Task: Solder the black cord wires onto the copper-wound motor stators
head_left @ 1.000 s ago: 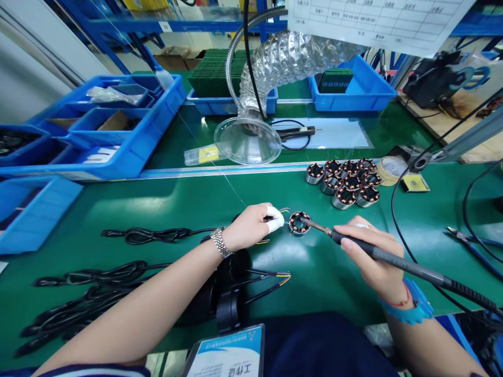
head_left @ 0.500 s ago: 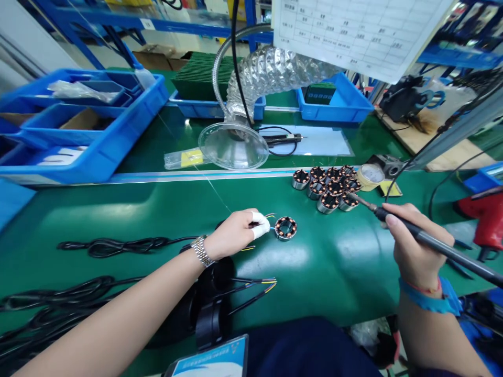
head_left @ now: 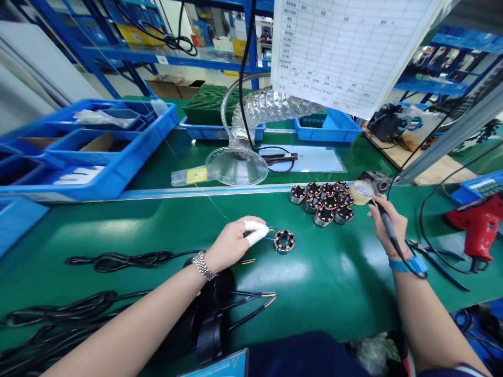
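Observation:
White covers wrap the fingertips of my left hand (head_left: 239, 238), which pinches thin wires beside a copper-wound ring (head_left: 284, 241) on the green mat. A blue wire runs from those fingertips to the ring. My right hand (head_left: 389, 225) is closed round a dark pen-shaped soldering iron (head_left: 387, 226), its front end at a round yellowish tin (head_left: 362, 192). Left of the tin stands a group of several similar wound rings (head_left: 324, 215). Below my left hand, black cables with stripped coloured ends (head_left: 261, 296) lie by black round housings (head_left: 210, 335).
A clear funnel (head_left: 237, 166) on a foil duct stands behind my left hand. Blue bins (head_left: 129, 167) sit at the back left. A red heat gun (head_left: 477, 225) and pliers (head_left: 436, 254) lie at the right. A paper sheet (head_left: 346, 52) hangs above.
My right hand has moved the iron from the grouped rings to the tin and now holds it more upright. My left hand remains beside the single ring. The head view has tilted up slightly.

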`<control>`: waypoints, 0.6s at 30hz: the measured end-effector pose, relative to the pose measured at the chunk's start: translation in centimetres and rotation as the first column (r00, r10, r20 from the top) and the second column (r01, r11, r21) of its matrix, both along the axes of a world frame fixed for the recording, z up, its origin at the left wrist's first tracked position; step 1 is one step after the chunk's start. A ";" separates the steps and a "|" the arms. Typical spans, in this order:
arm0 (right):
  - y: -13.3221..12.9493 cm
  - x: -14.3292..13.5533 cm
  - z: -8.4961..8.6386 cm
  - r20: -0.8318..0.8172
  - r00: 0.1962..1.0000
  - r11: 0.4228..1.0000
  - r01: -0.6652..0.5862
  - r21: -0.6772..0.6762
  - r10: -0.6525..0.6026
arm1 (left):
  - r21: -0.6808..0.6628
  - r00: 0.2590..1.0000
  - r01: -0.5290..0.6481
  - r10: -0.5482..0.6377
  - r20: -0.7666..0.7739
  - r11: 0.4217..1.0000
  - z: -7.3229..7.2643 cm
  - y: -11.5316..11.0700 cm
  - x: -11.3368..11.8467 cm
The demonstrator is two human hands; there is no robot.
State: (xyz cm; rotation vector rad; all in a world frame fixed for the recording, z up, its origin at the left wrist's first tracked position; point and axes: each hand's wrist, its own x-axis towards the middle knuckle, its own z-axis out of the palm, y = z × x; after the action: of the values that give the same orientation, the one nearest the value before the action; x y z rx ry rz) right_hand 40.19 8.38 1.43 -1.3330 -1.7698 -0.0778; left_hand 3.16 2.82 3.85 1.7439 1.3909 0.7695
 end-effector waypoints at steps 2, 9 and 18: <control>-1.8 -2.9 0.5 -0.004 0.998 0.998 -0.063 -0.023 0.063 | 0.011 0.981 -0.151 0.148 0.129 0.988 0.4 0.2 -0.8; -5.8 -13.5 -2.3 0.134 0.782 0.784 -0.567 -0.252 0.608 | 0.112 0.963 -0.256 0.243 0.115 0.960 0.5 -0.4 -2.0; -4.6 -15.3 -0.2 -0.166 0.740 0.596 -0.635 -0.492 0.651 | 0.032 0.929 0.079 -0.062 -0.364 0.996 0.3 -0.1 -1.6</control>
State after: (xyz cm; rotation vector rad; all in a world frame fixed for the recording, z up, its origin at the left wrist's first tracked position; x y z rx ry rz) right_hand 24.87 3.83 1.19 -0.9321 -2.3027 0.8594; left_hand 1.52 2.71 4.20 2.0354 1.5481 0.4555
